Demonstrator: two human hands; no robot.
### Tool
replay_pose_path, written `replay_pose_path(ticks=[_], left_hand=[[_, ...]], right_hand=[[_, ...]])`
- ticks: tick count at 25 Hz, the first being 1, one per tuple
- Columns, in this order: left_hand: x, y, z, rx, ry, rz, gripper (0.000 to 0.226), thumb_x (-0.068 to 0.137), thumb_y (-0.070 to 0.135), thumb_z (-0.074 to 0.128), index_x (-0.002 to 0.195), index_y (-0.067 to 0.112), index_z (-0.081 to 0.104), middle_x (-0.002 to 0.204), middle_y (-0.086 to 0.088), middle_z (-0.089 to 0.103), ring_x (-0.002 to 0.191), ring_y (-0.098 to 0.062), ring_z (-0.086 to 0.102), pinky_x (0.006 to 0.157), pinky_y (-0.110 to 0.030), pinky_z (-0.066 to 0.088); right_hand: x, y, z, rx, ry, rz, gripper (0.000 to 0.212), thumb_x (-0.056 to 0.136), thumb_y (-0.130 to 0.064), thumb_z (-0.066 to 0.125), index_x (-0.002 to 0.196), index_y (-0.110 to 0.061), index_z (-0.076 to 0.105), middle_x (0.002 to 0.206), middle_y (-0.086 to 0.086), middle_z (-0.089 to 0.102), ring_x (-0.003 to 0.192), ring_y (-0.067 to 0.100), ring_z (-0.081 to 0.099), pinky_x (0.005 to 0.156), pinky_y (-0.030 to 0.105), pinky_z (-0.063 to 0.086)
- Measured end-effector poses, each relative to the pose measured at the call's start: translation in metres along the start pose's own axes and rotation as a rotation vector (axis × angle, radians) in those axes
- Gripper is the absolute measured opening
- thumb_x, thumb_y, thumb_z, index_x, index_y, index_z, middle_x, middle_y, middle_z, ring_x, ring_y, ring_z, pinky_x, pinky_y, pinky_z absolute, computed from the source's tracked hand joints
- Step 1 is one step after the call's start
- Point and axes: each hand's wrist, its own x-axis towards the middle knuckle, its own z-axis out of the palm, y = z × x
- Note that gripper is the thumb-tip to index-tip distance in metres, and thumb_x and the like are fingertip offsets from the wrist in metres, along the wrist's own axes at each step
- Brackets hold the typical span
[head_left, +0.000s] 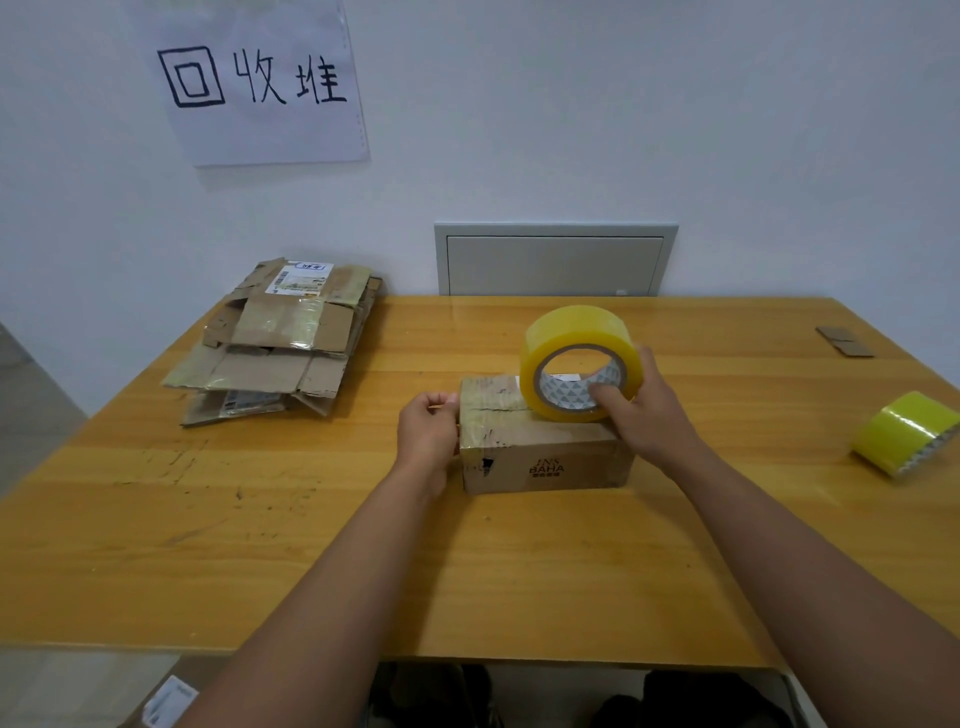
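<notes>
The cardboard box (545, 460) lies near the middle of the desk (260, 519), its long axis running left to right. The tape roll (576, 358) stands on edge on the box's top, about midway, so the rest of the run, I judge, goes right along that axis. The right hand (647, 415) holds the roll, its fingers (605, 395) curled through the core. The left hand (426, 431) is at the box's left end, apparently pinching the tape end (451, 404). Flattened cartons (275, 348) lie far left and a second roll (904, 431) lies right. On the white wall behind are a paper sign (254, 83) and a grey panel (556, 260).
</notes>
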Motion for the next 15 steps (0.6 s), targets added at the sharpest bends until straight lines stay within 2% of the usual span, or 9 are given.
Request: replay_pose_path(ticks=[2,4,7,8,10,11,13,15], left_hand=[[0.004,0.002,0.0,0.029,0.022,0.017,0.009,0.101,0.026,0.055,0.099,0.017,0.053,0.098,-0.008,0.064,0.082,-0.023,0.062,0.066,-0.038,0.051],[0.007,0.006,-0.002,0.077,0.037,0.044,0.011,0.1,0.025,0.057,0.101,0.018,0.048,0.093,-0.003,0.059,0.08,-0.021,0.058,0.068,-0.038,0.049],[0.013,0.015,-0.014,0.166,0.108,0.109,0.015,0.096,0.023,0.063,0.095,0.018,0.049,0.089,-0.001,0.055,0.075,-0.018,0.054,0.062,-0.032,0.044],[0.015,0.017,-0.02,0.2,0.129,0.136,0.013,0.095,0.02,0.064,0.092,0.018,0.052,0.088,0.0,0.057,0.076,-0.018,0.056,0.062,-0.032,0.046],[0.017,0.018,-0.032,0.218,0.107,0.147,0.007,0.094,0.015,0.064,0.091,0.018,0.059,0.093,-0.002,0.065,0.084,-0.02,0.064,0.071,-0.036,0.055],[0.014,0.02,-0.037,0.205,0.074,0.137,0.004,0.095,0.016,0.062,0.096,0.019,0.062,0.099,-0.005,0.068,0.088,-0.02,0.066,0.078,-0.039,0.057],[0.002,0.022,-0.044,0.212,-0.006,0.134,0.02,0.1,0.023,0.054,0.118,0.018,0.064,0.112,-0.005,0.067,0.097,-0.019,0.065,0.091,-0.042,0.055],[-0.015,0.023,-0.047,0.298,-0.12,0.149,0.035,0.104,0.032,0.045,0.134,0.017,0.057,0.128,-0.001,0.061,0.114,-0.017,0.057,0.1,-0.038,0.047]], right_hand=[[0.0,-0.002,0.002,-0.02,0.016,0.001,0.035,0.094,-0.019,0.06,0.124,-0.024,0.043,0.094,-0.014,0.06,0.083,-0.003,0.058,0.058,0.008,0.045],[-0.001,-0.005,0.006,-0.037,0.049,-0.004,0.032,0.094,-0.02,0.06,0.122,-0.021,0.044,0.089,-0.009,0.06,0.078,0.002,0.058,0.055,0.012,0.044],[-0.003,-0.013,0.021,-0.035,0.06,0.0,0.029,0.093,-0.022,0.06,0.117,-0.017,0.044,0.087,0.009,0.062,0.076,0.024,0.059,0.062,0.035,0.047],[-0.002,-0.015,0.027,-0.04,0.053,0.001,0.03,0.093,-0.023,0.06,0.117,-0.016,0.044,0.088,0.013,0.063,0.078,0.028,0.06,0.063,0.039,0.047],[0.0,-0.018,0.035,-0.051,0.04,0.001,0.031,0.092,-0.024,0.06,0.117,-0.015,0.043,0.088,0.014,0.063,0.079,0.031,0.06,0.063,0.042,0.047],[0.001,-0.019,0.037,-0.058,0.039,0.001,0.032,0.092,-0.025,0.061,0.116,-0.014,0.043,0.087,0.013,0.063,0.079,0.031,0.06,0.063,0.043,0.047],[0.002,-0.019,0.038,-0.068,0.047,0.002,0.032,0.091,-0.026,0.061,0.114,-0.014,0.043,0.087,0.014,0.062,0.079,0.031,0.06,0.064,0.044,0.048],[0.001,-0.017,0.038,-0.076,0.048,0.004,0.032,0.091,-0.026,0.062,0.113,-0.013,0.043,0.088,0.013,0.063,0.079,0.029,0.06,0.064,0.042,0.048]])
